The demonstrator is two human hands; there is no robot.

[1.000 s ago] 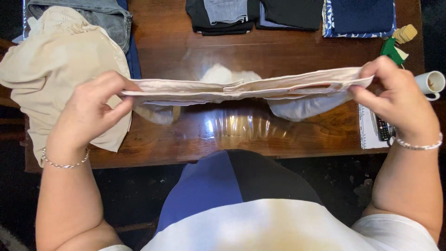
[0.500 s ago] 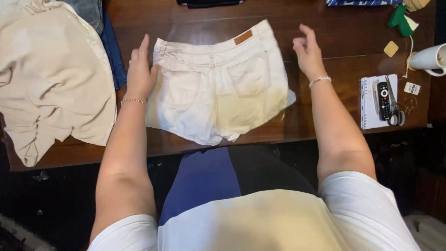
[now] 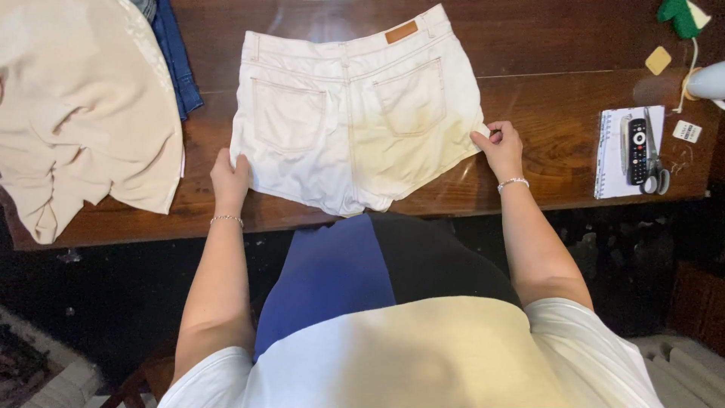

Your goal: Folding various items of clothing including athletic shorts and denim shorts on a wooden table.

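Note:
A pair of white denim shorts lies flat on the dark wooden table, back pockets up, waistband toward the far side. My left hand pinches the hem of the left leg at its outer corner. At the other side, my right hand grips the outer corner of the right leg hem. Both wrists wear thin bracelets.
A beige garment is heaped at the left over blue jeans. At the right lie a spiral notepad with a remote control and scissors on it, a white mug edge, and a green object.
The shorts went from being held stretched in the air to lying flat on the table. Both hands slid from the waistband sides down to the leg hems and took hold.

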